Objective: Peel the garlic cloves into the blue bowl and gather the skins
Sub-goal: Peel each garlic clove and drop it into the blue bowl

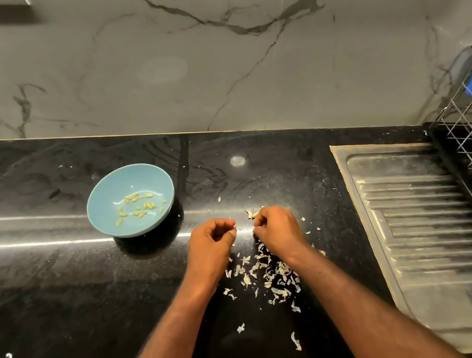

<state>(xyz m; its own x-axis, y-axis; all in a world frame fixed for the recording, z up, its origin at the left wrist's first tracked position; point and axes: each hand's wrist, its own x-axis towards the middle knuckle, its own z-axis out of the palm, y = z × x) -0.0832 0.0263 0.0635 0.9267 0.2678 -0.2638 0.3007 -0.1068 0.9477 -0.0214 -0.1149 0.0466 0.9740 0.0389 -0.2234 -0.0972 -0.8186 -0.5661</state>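
Both grips curl over skins (274,276) beside the sink (413,215): right hand (277,230) pinches clove (253,214), left hand (211,242) unclear.

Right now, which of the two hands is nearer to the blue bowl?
The left hand, just right of the blue bowl. The right hand, with a garlic clove at its fingertips, is farther off, toward the steel drainboard.

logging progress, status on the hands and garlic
Left hand curled, grip contents unclear; right hand pinching a clove. Peeled cloves in bowl. Skins scattered, not gathered.
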